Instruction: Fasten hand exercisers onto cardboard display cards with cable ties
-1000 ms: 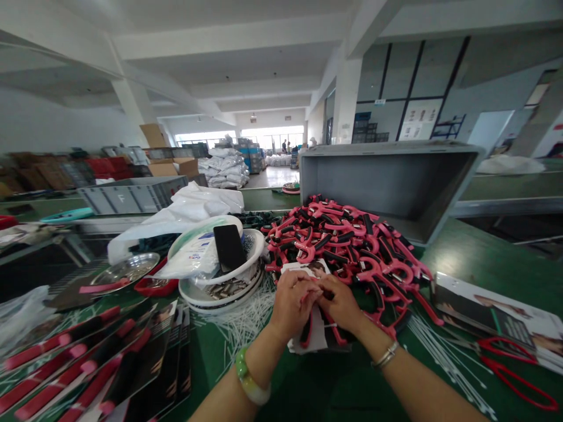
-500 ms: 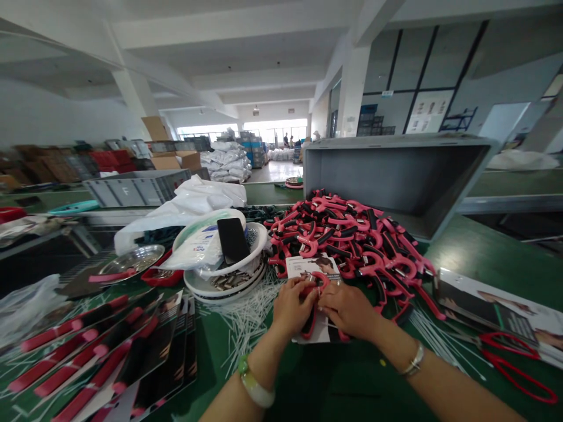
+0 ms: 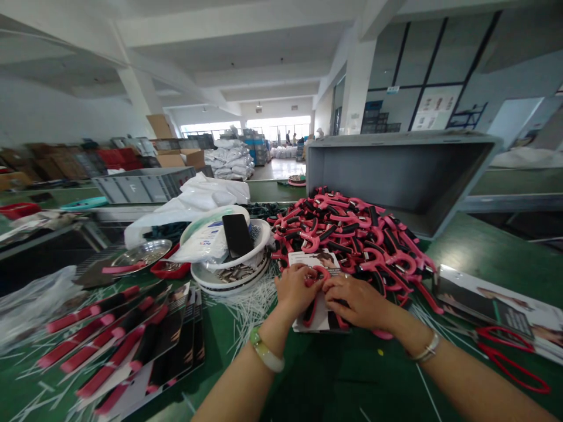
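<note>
A pink-and-black pliers-like tool (image 3: 323, 272) lies on a printed card (image 3: 303, 258) in front of me. My left hand (image 3: 295, 288) pinches the tool near its pink head, thumb and fingers together. Against the tool's other side, my right hand (image 3: 358, 299) has its fingers curled in close to the left fingertips. Whatever is between the fingertips is too small to make out. Both handles of the tool point toward me over the card's lower part. Right behind the card rises a large heap of similar tools (image 3: 347, 225).
A grey crate (image 3: 373, 176) lies tipped behind the heap. To the left are white bowls (image 3: 264, 231) of metal parts, with a phone (image 3: 237, 235) on top, scattered white plastic ties (image 3: 250, 305) and carded tools (image 3: 127, 346). Red-handled scissors (image 3: 512, 357) and printed cards (image 3: 492, 305) lie right.
The view has shifted slightly left. My right hand has turned, its fingers more curled beside the tool. My left hand keeps its pinch, and the tool stays on the card.
</note>
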Available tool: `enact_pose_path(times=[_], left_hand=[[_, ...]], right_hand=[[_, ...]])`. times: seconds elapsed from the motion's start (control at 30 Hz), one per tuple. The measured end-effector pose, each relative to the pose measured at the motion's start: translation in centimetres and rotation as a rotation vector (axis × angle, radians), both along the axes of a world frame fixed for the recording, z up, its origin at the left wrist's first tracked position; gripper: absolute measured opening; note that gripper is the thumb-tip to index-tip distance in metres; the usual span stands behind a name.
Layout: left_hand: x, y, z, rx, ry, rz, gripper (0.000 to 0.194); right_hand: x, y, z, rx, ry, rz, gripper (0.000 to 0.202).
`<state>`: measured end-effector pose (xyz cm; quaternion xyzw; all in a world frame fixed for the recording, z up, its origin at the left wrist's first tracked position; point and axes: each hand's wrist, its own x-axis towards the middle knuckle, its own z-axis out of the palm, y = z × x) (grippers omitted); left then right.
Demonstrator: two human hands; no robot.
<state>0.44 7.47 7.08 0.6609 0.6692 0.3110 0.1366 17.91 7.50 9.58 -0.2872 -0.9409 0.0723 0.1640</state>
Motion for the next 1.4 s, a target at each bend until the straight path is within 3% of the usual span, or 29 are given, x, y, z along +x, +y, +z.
enact_pose_path(times=[0.1, 0.17, 0.23, 0.33, 0.4, 0.57, 0.73, 1.4], left_hand=[[-1.4, -1.3, -0.1, 0.232, -0.082, 0.123, 0.027], [-2.6, -2.4, -1.2, 0.355, -0.252, 0.228, 0.033], [-3.5, -3.6, -2.8, 0.312, -0.522, 0.294, 0.045], [-3.6, -4.9, -5.3, 0.097, -0.859, 0.154, 0.043], [-3.0, -5.3, -6.1, 0.082, -0.929, 0.062, 0.033], [-1.5, -4.9, -5.6, 0.255, -0.653, -0.008, 0.014], [-1.6, -4.5, -5.7, 0.368, -0.444, -0.063, 0.014], [-1.9, -4.4, -5.9, 0.456, -0.227, -0.090, 0.016]], right_hand=[[0.7, -1.8, 0.2, 0.047, -0.075, -0.060, 0.017], [0.7, -2.8, -0.1, 0.108, -0.125, -0.116, 0.016], [0.4, -3.4, -0.6, 0.149, -0.136, -0.143, 0.018], [-0.7, -3.4, -1.3, 0.169, -0.080, -0.161, 0.022], [-1.6, -3.1, -1.9, 0.149, 0.026, -0.173, 0.021], [-3.6, -2.3, -3.3, 0.052, 0.342, -0.281, 0.018], [-4.1, -2.2, -4.0, 0.066, 0.300, -0.369, 0.019], [-3.8, -2.3, -4.6, 0.073, 0.351, -0.364, 0.025]])
